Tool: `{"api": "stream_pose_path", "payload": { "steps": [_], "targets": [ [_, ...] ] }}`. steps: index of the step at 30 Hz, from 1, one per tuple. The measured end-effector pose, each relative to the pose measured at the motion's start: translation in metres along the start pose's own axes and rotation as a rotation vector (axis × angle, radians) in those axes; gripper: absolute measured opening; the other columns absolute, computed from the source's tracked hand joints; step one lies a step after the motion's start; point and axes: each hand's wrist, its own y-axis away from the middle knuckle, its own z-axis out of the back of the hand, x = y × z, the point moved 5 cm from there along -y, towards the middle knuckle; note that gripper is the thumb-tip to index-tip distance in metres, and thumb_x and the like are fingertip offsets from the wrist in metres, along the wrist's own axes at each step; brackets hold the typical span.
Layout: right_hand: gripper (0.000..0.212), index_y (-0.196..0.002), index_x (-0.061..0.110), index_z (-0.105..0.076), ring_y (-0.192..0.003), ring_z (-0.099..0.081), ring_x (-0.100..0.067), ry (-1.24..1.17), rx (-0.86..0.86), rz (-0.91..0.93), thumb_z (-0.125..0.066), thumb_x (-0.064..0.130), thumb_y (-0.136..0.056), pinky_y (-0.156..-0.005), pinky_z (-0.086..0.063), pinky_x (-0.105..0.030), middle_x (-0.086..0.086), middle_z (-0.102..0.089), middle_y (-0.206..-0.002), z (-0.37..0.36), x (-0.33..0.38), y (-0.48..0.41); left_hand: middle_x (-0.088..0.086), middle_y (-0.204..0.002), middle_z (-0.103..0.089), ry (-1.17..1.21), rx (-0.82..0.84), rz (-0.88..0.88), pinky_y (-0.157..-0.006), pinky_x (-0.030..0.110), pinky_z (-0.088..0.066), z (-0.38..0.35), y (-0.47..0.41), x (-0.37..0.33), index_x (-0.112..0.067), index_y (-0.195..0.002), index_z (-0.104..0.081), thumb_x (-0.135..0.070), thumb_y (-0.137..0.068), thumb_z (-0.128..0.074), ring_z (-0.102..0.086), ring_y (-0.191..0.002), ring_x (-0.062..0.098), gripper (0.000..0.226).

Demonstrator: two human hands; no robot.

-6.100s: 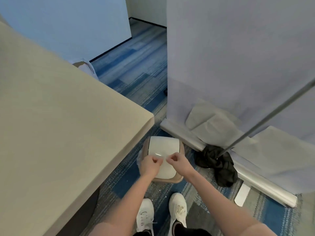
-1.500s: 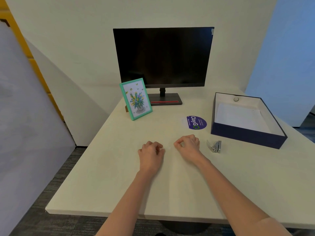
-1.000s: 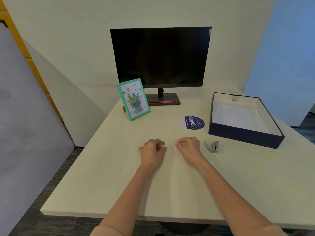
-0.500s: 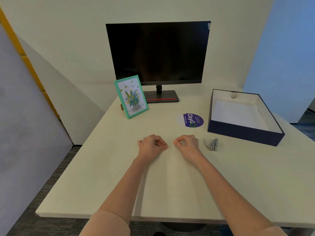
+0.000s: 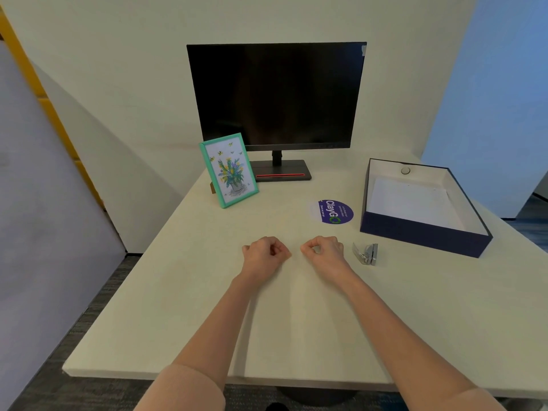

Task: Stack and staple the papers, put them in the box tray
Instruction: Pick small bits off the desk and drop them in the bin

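Observation:
A dark blue box tray (image 5: 421, 234) with a white inside stands on the table at the right. White papers (image 5: 410, 201) lie flat in it. A small silver stapler (image 5: 367, 254) lies on the table in front of the tray. My right hand (image 5: 324, 250) rests on the table just left of the stapler, fingers curled shut, holding nothing. My left hand (image 5: 264, 253) rests beside it, a small gap between them, also a closed fist with nothing in it.
A black monitor (image 5: 275, 96) stands at the back of the beige table (image 5: 178, 307), a teal picture frame (image 5: 228, 170) leaning left of its stand. A round purple sticker (image 5: 333, 211) lies between the frame and the tray. Partition walls stand left and right.
About six seconds ago I was looking down at a floor bin with both hands over it. Since then both fists have rested on the table; only the view has shifted slightly.

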Motion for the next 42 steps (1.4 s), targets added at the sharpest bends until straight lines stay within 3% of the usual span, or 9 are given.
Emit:
{"api": "stream_pose_path", "payload": {
  "steps": [3,7,10,14,18,30,36,38,42],
  "targets": [
    [0.013,-0.095,0.027,-0.065,-0.127,-0.038,-0.027,-0.079,0.000,-0.017,-0.058,0.037,-0.089,-0.111,-0.030,-0.039,-0.007,-0.048,-0.128,0.005,0.003,-0.001,-0.011,-0.071,-0.063,0.270,-0.047,0.071,-0.086,0.034,-0.042,0.008,-0.002,0.002,-0.027,-0.072,-0.067,-0.031,-0.079,-0.072,-0.055,-0.070,0.008,0.009],
    [0.010,-0.076,0.036,-0.060,-0.118,-0.052,-0.024,-0.204,-0.031,-0.011,-0.061,0.042,-0.084,-0.102,-0.042,-0.044,-0.003,-0.062,-0.119,0.023,0.005,0.005,-0.006,-0.071,-0.062,0.587,-0.088,0.089,-0.060,0.004,-0.043,0.017,0.001,-0.021,-0.006,-0.089,-0.070,-0.012,-0.085,-0.069,-0.053,-0.065,0.004,0.008],
    [0.013,-0.085,0.032,-0.063,-0.114,-0.054,-0.020,-0.265,-0.064,-0.027,-0.061,0.044,-0.084,-0.098,-0.046,-0.041,-0.001,-0.064,-0.116,0.047,0.004,0.019,-0.006,-0.073,-0.063,0.664,-0.082,0.050,-0.058,-0.001,-0.042,0.012,0.005,-0.057,0.001,-0.096,-0.070,-0.010,-0.086,-0.068,-0.056,-0.066,0.000,0.015],
    [0.026,-0.104,0.017,-0.065,-0.095,-0.058,-0.017,-0.341,-0.114,-0.040,-0.060,0.037,-0.089,-0.079,-0.046,-0.029,-0.003,-0.065,-0.112,0.099,-0.007,0.047,-0.003,-0.076,-0.066,0.741,-0.001,-0.022,-0.064,0.006,-0.046,-0.015,0.018,-0.119,-0.005,-0.092,-0.070,-0.011,-0.086,-0.068,-0.058,-0.067,-0.001,0.010],
    [0.035,-0.117,0.006,-0.063,-0.103,-0.055,-0.012,-0.337,-0.264,-0.063,-0.059,0.030,-0.092,-0.085,-0.038,-0.025,-0.002,-0.064,-0.113,0.180,-0.033,0.094,-0.003,-0.077,-0.065,0.781,0.132,-0.114,-0.062,0.004,-0.046,-0.058,0.047,-0.196,-0.003,-0.095,-0.069,-0.013,-0.086,-0.067,-0.059,-0.071,0.004,0.014],
    [0.032,-0.108,-0.001,-0.063,-0.112,-0.057,-0.027,-0.355,-0.684,-0.265,-0.056,0.027,-0.095,-0.091,-0.045,-0.037,-0.019,-0.064,-0.116,0.376,-0.181,0.280,-0.009,-0.086,-0.067,0.811,0.667,-0.264,-0.075,0.016,-0.044,-0.238,0.196,-0.401,-0.014,-0.092,-0.069,-0.023,-0.085,-0.069,-0.059,-0.082,-0.001,0.011],
    [0.033,-0.095,-0.014,-0.063,-0.104,-0.060,-0.031,-0.429,-0.790,-0.389,-0.056,0.019,-0.094,-0.086,-0.045,-0.036,-0.030,-0.065,-0.099,0.400,-0.267,0.337,-0.009,-0.079,-0.065,0.722,0.814,-0.247,-0.068,0.014,-0.043,-0.332,0.254,-0.419,-0.008,-0.100,-0.071,-0.022,-0.086,-0.068,-0.057,-0.072,0.002,0.020],
    [0.023,-0.082,0.000,-0.066,-0.110,-0.059,-0.029,-0.455,-0.796,-0.456,-0.056,0.018,-0.094,-0.089,-0.043,-0.032,-0.020,-0.066,-0.097,0.397,-0.298,0.345,-0.005,-0.081,-0.067,0.701,0.855,-0.192,-0.068,0.017,-0.045,-0.368,0.263,-0.409,-0.008,-0.099,-0.071,-0.021,-0.085,-0.069,-0.059,-0.077,0.008,0.019],
    [0.020,-0.074,0.016,-0.059,-0.082,-0.053,-0.011,-0.485,-0.788,-0.559,-0.058,0.019,-0.094,-0.077,-0.039,-0.023,0.002,-0.059,-0.080,0.381,-0.362,0.340,0.005,-0.093,-0.070,0.672,0.907,-0.008,-0.079,0.030,-0.049,-0.432,0.273,-0.371,-0.007,-0.099,-0.072,-0.021,-0.085,-0.070,-0.059,-0.083,0.014,0.020]
  ]
}}
